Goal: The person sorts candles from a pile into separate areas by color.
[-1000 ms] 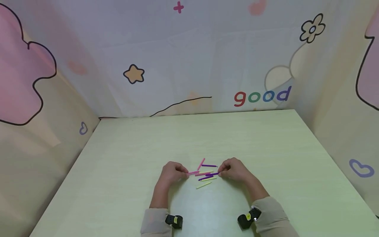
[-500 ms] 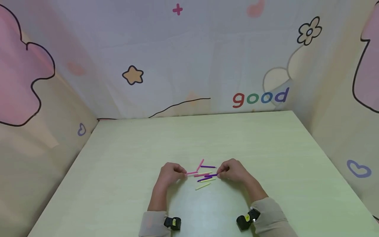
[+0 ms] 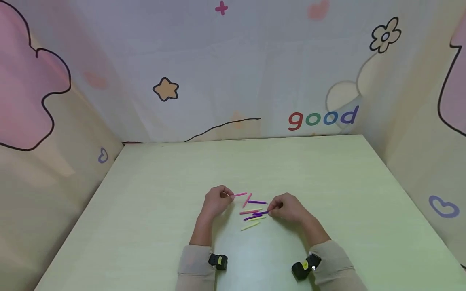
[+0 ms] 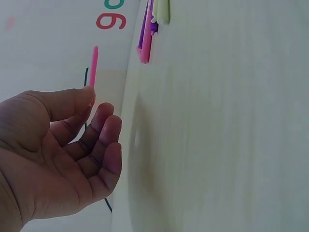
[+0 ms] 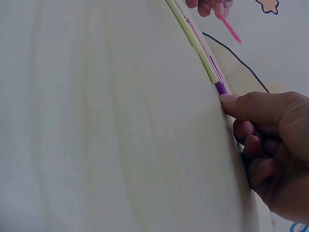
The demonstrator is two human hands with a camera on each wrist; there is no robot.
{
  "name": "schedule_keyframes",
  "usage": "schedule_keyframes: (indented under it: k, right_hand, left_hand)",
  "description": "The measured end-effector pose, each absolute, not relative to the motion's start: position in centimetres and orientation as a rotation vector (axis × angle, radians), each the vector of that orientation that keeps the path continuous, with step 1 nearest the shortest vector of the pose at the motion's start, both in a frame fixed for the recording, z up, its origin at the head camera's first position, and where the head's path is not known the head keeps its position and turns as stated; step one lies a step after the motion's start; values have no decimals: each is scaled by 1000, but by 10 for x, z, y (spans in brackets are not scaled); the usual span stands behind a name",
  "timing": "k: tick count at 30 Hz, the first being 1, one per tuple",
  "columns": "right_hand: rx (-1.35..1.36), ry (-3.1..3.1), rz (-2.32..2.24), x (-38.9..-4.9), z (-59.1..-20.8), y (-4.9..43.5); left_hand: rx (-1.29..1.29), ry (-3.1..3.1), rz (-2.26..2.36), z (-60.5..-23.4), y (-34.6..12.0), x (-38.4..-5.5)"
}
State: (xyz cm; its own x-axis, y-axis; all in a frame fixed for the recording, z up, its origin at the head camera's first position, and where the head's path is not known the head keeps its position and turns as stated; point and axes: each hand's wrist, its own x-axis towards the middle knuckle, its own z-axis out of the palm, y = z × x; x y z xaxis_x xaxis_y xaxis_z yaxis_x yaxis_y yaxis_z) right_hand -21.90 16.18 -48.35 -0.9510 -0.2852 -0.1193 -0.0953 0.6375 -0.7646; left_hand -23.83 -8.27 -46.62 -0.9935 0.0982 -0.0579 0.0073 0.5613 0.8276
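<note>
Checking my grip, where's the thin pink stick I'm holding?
In the head view, the thin pink stick is pinched in your left hand, left of the slanted thin pink stick.

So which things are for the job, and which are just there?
Seem part of the job:
- pink stick in the left grip
- purple stick in the right grip
- other pink, purple and yellow sticks on the table

Seem just there:
- black wrist cameras
- printed star
- printed flower
- word "good"
</note>
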Motion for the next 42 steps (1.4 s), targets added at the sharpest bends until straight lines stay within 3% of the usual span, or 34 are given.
schedule_keyframes:
  k: [42]
  right_hand:
    - [-262,2571,-1227,-223,-481,163]
  left_hand:
    - [-118,2710,1477,-478,-34,-330]
